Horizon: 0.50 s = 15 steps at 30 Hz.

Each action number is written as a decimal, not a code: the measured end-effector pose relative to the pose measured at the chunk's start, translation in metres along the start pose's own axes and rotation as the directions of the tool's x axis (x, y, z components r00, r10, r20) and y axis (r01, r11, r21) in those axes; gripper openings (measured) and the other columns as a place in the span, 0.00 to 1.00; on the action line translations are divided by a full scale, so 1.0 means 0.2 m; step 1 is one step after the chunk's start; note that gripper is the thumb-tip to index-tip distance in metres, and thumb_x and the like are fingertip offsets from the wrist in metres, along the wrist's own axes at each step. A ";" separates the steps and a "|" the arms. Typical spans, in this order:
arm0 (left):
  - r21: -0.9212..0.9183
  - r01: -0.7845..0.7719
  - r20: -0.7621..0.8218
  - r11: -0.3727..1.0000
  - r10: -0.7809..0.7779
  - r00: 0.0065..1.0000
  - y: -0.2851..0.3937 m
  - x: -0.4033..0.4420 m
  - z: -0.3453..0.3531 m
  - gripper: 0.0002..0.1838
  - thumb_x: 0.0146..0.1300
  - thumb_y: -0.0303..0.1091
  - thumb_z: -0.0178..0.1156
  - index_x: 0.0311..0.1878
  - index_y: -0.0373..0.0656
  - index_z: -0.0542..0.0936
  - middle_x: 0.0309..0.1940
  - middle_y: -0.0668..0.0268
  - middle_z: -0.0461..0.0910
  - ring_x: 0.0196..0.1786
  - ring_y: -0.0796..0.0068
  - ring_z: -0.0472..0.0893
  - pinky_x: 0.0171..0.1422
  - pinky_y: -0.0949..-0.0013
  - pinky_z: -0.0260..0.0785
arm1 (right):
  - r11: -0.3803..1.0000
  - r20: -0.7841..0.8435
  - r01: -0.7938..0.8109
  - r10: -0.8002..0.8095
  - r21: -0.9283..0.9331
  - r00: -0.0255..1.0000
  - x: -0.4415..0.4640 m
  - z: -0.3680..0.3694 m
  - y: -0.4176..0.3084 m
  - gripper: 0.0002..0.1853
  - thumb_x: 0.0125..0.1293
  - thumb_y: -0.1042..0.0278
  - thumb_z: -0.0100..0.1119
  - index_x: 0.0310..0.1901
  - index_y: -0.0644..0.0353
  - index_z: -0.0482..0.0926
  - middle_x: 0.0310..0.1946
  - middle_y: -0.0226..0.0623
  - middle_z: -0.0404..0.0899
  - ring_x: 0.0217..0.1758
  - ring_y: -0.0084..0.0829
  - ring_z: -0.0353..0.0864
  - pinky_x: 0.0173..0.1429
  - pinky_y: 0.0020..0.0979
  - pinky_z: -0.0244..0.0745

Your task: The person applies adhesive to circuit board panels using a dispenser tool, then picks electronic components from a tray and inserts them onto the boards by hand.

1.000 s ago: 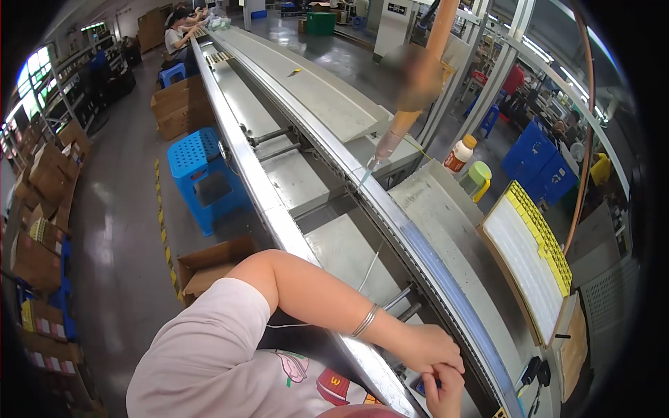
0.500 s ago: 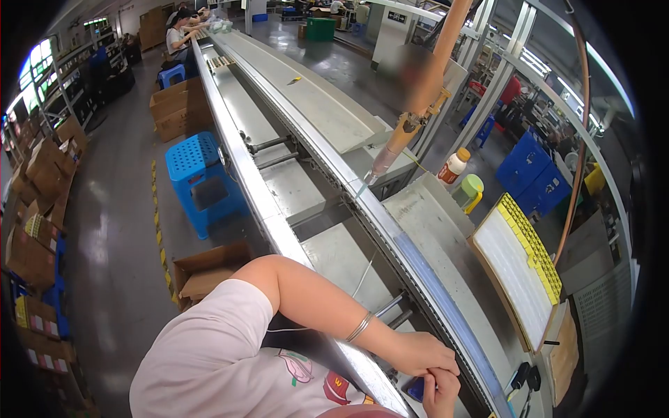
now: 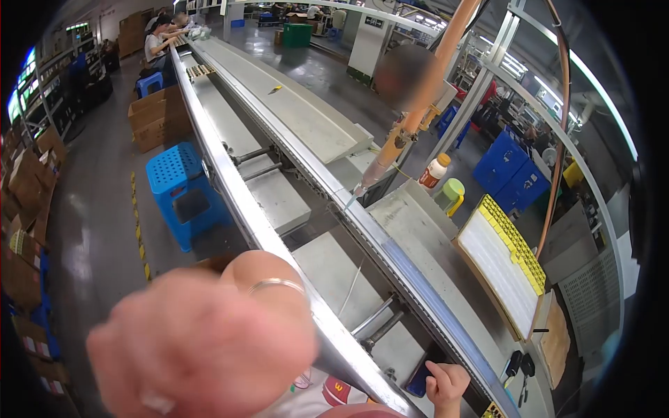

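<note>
My left hand (image 3: 209, 341), with a bracelet (image 3: 277, 283) at its wrist, is raised close to the camera at lower left. Motion smears its fingers, so their pose and anything in them cannot be made out. Low in the view, my right hand (image 3: 447, 383) is closed, its fingers curled. Beside its fingertips is a dark, flat, phone-like device (image 3: 418, 380) with a blue edge; whether they touch it is unclear. Both are between the metal rail (image 3: 348, 360) and the conveyor track (image 3: 423, 292).
A dispensing nozzle (image 3: 362, 182) hangs over the track. At right stand a bottle (image 3: 433, 172), a green cup (image 3: 450, 196), a tilted panel of yellow pieces (image 3: 505, 268) and black-handled tools (image 3: 519, 366). A blue stool (image 3: 182, 195) stands left. Another person (image 3: 159, 43) sits far along the line.
My left hand has left my right hand and swung up and left toward the camera. My right hand remains low by the phone-like device. The view has shifted slightly.
</note>
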<state>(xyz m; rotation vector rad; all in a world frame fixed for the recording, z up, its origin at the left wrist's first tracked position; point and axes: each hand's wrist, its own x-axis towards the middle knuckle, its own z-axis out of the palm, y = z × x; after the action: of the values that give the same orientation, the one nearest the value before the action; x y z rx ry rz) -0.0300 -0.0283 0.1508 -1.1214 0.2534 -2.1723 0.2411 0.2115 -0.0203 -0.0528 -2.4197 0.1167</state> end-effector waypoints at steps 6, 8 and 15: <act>0.350 -0.336 0.262 0.874 0.253 0.931 0.14 0.03 -0.07 0.06 0.74 0.34 0.59 0.50 0.52 0.82 0.52 0.71 0.87 0.53 0.76 0.81 0.55 0.64 0.59 | 0.993 0.069 0.103 -0.106 0.049 0.992 0.15 0.01 -0.10 0.14 0.69 0.52 0.67 0.39 0.53 0.91 0.27 0.27 0.84 0.24 0.27 0.80 0.27 0.28 0.70; 0.419 -0.338 0.250 0.843 0.250 0.935 0.12 0.05 -0.06 0.06 0.75 0.34 0.57 0.50 0.52 0.82 0.52 0.73 0.87 0.53 0.77 0.81 0.54 0.65 0.59 | 0.992 0.064 0.087 -0.093 0.087 0.994 0.19 0.05 -0.14 0.13 0.68 0.52 0.67 0.39 0.53 0.91 0.27 0.26 0.84 0.24 0.27 0.80 0.27 0.28 0.70; 0.366 -0.281 0.285 0.887 0.180 0.941 0.14 0.13 -0.12 0.05 0.76 0.34 0.57 0.47 0.50 0.82 0.48 0.74 0.87 0.51 0.75 0.82 0.54 0.65 0.59 | 0.956 0.071 0.112 -0.136 0.272 0.988 0.32 0.19 -0.23 0.12 0.66 0.53 0.69 0.39 0.52 0.91 0.28 0.24 0.86 0.24 0.25 0.81 0.27 0.26 0.71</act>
<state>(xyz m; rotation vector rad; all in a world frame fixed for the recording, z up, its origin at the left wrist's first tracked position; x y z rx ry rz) -0.0453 -0.0682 0.1410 -1.0440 -0.1597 -1.7472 0.1677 0.1682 -0.0036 0.2327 -2.4660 0.3947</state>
